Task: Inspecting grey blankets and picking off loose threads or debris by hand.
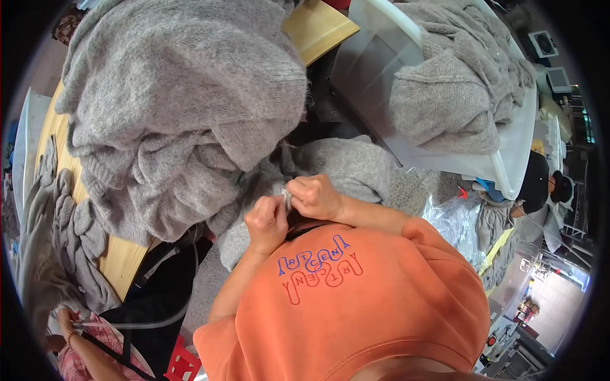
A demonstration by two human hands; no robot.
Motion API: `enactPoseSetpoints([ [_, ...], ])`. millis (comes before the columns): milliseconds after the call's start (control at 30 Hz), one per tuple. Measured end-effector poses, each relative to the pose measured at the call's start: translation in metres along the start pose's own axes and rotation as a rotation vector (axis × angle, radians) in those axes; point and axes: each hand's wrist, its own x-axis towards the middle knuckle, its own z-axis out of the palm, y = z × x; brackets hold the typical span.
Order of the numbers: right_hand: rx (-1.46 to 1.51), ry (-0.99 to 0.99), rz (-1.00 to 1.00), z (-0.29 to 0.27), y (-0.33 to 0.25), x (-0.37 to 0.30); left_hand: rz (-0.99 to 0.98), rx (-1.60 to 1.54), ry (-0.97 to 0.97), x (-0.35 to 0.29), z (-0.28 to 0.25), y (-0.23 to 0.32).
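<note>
Both hands meet just above the chest of the person in the orange shirt. The left hand [267,222] and right hand [314,197] are closed, fingers pinched together on a small pale tag or scrap [287,200] between them, at the edge of a grey knitted garment [343,166] that lies across the lap. Exactly what the pale piece is cannot be told; it is largely hidden by the fingers.

The garment runs from the hands toward 12 and 1 o'clock. At 10 to 11 o'clock a large heap of grey knitwear [184,108] sits on the wooden desk [121,257]. At 1 to 2 o'clock a white plastic tub [508,159] holds more grey knits [457,82]. Clear plastic bags [454,222] lie at 3 o'clock.

Judgement: the knit appears soft, limp and light, fuzzy rather than slippery, and liable to stretch or snag. It is best held by pinching near a seam or edge, with the bulk supported on the lap.
</note>
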Motion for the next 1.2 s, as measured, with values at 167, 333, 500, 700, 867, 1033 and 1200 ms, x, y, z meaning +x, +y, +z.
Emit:
enactPoseSetpoints([
  [167, 0.078, 0.136, 0.272, -0.015, 0.023, -0.001, -0.39, -0.04, -0.124, -0.016, -0.02, -0.022],
  [333, -0.223, -0.319, 0.308, -0.002, 0.035, -0.006, -0.678, -0.247, -0.124, -0.021, -0.029, -0.026],
  [500, 0.271, -0.319, -0.04, 0.016, 0.006, 0.0, -0.694, -0.484, -0.168, -0.014, -0.031, -0.009],
  [700, 0.061, -0.522, -0.122, 0.003, 0.026, -0.015, -0.439, -0.289, -0.423, -0.034, -0.051, -0.015],
  [867, -0.353, -0.219, 0.203, -0.013, 0.071, -0.048, -0.484, -0.01, -0.827, -0.073, -0.068, -0.045],
  [1033, -0.644, -0.38, 0.186, 0.019, 0.083, -0.045, -0.652, 0.087, -1.012, -0.07, -0.065, -0.042],
  [1200, -0.273, 0.083, 0.406, 0.015, 0.112, -0.047, -0.675, 0.134, -0.998, -0.07, -0.067, -0.032],
])
